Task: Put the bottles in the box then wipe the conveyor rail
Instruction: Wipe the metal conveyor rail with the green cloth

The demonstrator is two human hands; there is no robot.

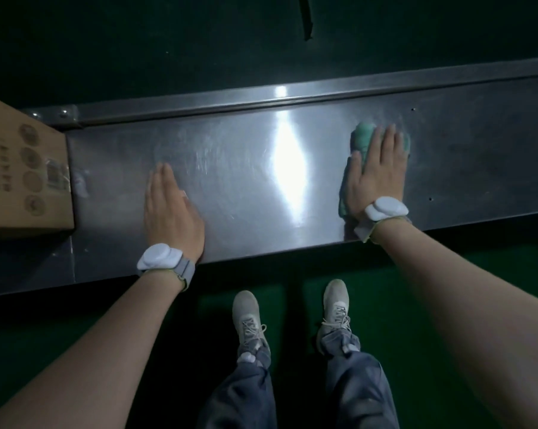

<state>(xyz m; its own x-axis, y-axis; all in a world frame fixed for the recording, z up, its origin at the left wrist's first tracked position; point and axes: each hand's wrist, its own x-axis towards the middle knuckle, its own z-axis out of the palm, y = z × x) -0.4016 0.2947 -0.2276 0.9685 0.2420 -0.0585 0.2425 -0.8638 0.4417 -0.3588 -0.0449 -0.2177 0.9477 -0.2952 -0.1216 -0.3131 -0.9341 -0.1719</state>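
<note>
Right hand (pixel 376 174) flat, pressing green cloth (pixel 362 140) onto rail (pixel 246 187); left hand (pixel 171 212) flat, empty. Risk: cloth bunching under palm, streaks.

glossy scuffed metal conveyor rail (pixel 230 168), soft green cloth (pixel 362 139), matt cardboard box (pixel 26 181)

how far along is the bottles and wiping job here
Done, apparently: no bottles are visible outside the cardboard box. In hand: the right hand presses a green cloth flat on the steel conveyor rail; the left hand rests flat. Left: wiping the remaining surface.
</note>
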